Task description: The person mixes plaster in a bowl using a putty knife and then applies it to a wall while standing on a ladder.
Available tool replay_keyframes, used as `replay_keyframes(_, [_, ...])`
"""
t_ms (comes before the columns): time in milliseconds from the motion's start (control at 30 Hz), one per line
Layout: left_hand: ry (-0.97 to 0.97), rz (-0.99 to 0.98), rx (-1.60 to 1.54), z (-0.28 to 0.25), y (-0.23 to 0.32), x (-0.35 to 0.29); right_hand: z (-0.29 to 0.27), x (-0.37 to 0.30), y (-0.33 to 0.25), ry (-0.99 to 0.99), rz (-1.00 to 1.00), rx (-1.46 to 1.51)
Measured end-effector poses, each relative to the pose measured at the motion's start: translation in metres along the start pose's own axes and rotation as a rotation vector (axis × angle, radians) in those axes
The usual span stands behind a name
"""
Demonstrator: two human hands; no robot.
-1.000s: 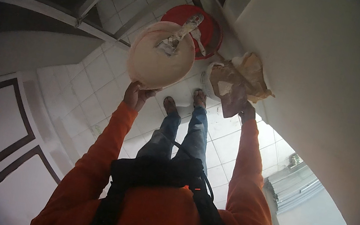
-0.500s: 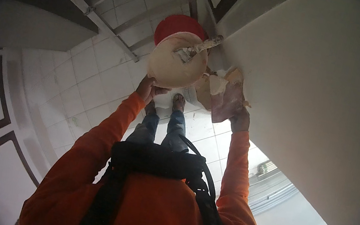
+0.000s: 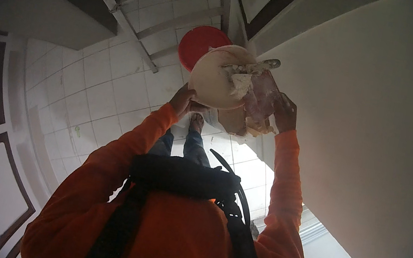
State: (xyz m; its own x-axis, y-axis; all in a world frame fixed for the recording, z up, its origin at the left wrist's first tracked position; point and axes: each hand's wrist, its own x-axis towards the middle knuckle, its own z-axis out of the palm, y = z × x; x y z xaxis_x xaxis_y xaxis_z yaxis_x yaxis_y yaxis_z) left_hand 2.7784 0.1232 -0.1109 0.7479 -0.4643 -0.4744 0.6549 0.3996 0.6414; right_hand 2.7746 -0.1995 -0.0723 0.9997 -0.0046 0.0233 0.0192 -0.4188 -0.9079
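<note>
While two hands work, one bowl [image 3: 213, 83], one red bucket [image 3: 198, 44]

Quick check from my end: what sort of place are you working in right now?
Probably an indoor room under finishing or repair: white floor tiles, a bare pale wall and a ladder-like frame nearby. The left hand holds a paste-smeared round pan; the right hand holds a flat trowel.

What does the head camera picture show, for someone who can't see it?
A person in orange sleeves holds a round cream bowl in the left hand, while the right hand holds a flat tool smeared with pale paste over the bowl. Below are a red bucket, a white tiled floor and a plain wall.
</note>
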Motion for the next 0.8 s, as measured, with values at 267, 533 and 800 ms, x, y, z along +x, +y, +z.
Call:
replay_keyframes(267, [0.039,-0.033,0.016,0.004,-0.006,0.005,-0.013,-0.003,0.023,-0.050,-0.220,-0.620])
replay_keyframes(533, [0.075,-0.002,-0.024,0.001,-0.011,0.001,-0.018,-0.029,0.056,0.073,0.293,0.117])
replay_keyframes(800, [0.187,0.004,-0.034,-0.041,-0.014,-0.020,-0.010,-0.086,0.056,0.291,0.656,0.562])
